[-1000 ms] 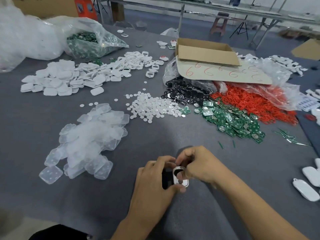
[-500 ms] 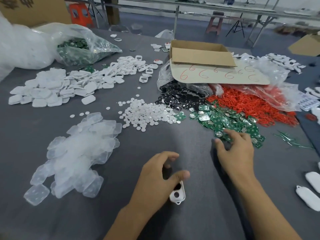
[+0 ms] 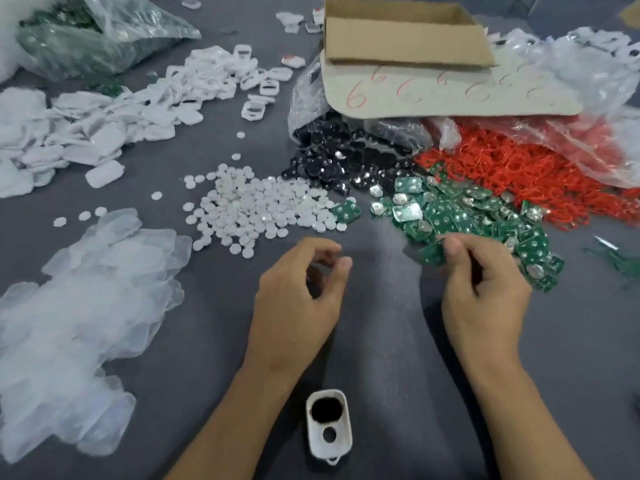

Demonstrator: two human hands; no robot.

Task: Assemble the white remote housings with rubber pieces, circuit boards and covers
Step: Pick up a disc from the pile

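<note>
Board-picking going on, one-handed

My right hand (image 3: pixel 485 296) is pinching a green circuit board (image 3: pixel 432 253) at the near edge of the board pile (image 3: pixel 467 209). My left hand (image 3: pixel 298 299) is hovering nearby, fingers loosely curled and, I think, holding nothing, bit blurry there. And the white housing (image 3: pixel 329 441) is lying on the grey table (image 3: pixel 214 358) between my forearms, black rubber piece (image 3: pixel 325 410) sitting inside.

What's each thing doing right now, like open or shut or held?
white housing, lying on table, black rubber piece inside, no cover.
circuit board, pinched by right hand.
left hand, loosely curled, apparently empty.
cardboard box, open.
</note>
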